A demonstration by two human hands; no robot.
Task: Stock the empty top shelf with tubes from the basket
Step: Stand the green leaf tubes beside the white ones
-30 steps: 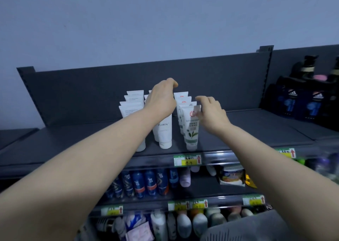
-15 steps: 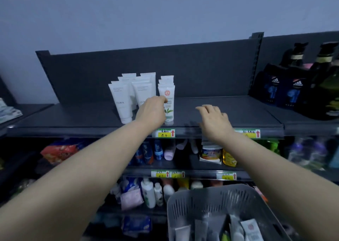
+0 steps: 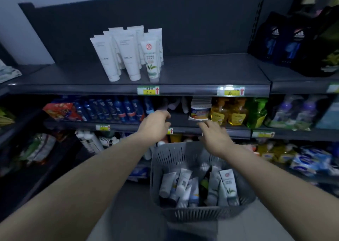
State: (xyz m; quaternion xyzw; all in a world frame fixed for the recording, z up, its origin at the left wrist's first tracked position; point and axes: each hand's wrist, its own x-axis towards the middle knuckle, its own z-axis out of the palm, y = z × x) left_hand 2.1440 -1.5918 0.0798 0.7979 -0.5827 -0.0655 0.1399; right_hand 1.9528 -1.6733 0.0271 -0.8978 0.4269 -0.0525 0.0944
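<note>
**Hands empty above the basket; tubes on the top shelf**

Left hand [image 3: 156, 126] appears above the far rim of the grey basket [image 3: 201, 215], fingers loosely curled and holding nothing. Right hand [image 3: 215, 137] is level with it, a little apart to the right, fingers relaxed and slightly spread, likewise empty. The basket holds loose tubes [image 3: 185, 184], mostly white, leaning on one another. On the top shelf [image 3: 211, 72], left of centre, shelved tubes [image 3: 128, 53] stand cap-down in short rows. A leaf-printed tube [image 3: 151, 61] stands at the cluster's front right. The shelf below carries blue bottles [image 3: 117, 110] and yellow bottles [image 3: 227, 113].
</note>
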